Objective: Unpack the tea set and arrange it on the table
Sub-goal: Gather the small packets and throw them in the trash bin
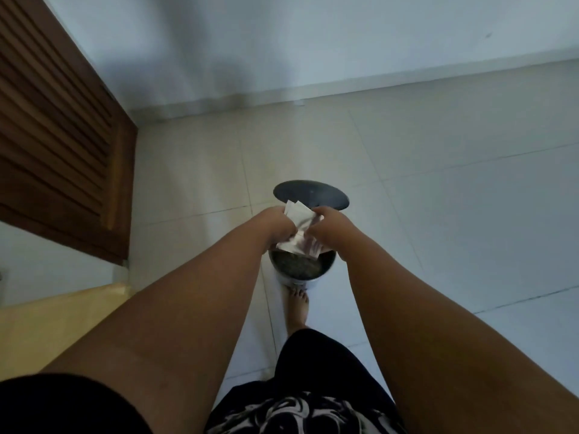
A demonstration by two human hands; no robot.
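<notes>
Black garment [313, 364] with a pale printed pattern fills the lower edge of the view, and from either side of it my two bare forearms reach forward and down, converging at centre frame. My left hand [279, 225] and my right hand [329, 227] sit close together, backs toward the camera, each with its fingers curled tightly round one shared bundle of white wrapping paper [301, 214]. The crumpled sheets stick out above the hands and hang below them, the lower edges showing a faint reddish tint. This bundle is held directly over the mouth of a small round bin [300, 282], just above its rim; whether paper and rim touch cannot be made out. Dark greenish refuse lies inside the bin. Its dark round lid [310, 193] stands raised beyond my hands. My bare foot [297, 311] is set at the near base of the bin, toes against it; whether it presses a pedal I cannot tell. Pale square tiles form the floor [438, 214] all round. At upper left a brown louvred door [56, 136] stands beside the pale wall [282, 42], and at lower left a flat yellow surface [56, 321] lies next to my left forearm; what it is I cannot tell.
</notes>
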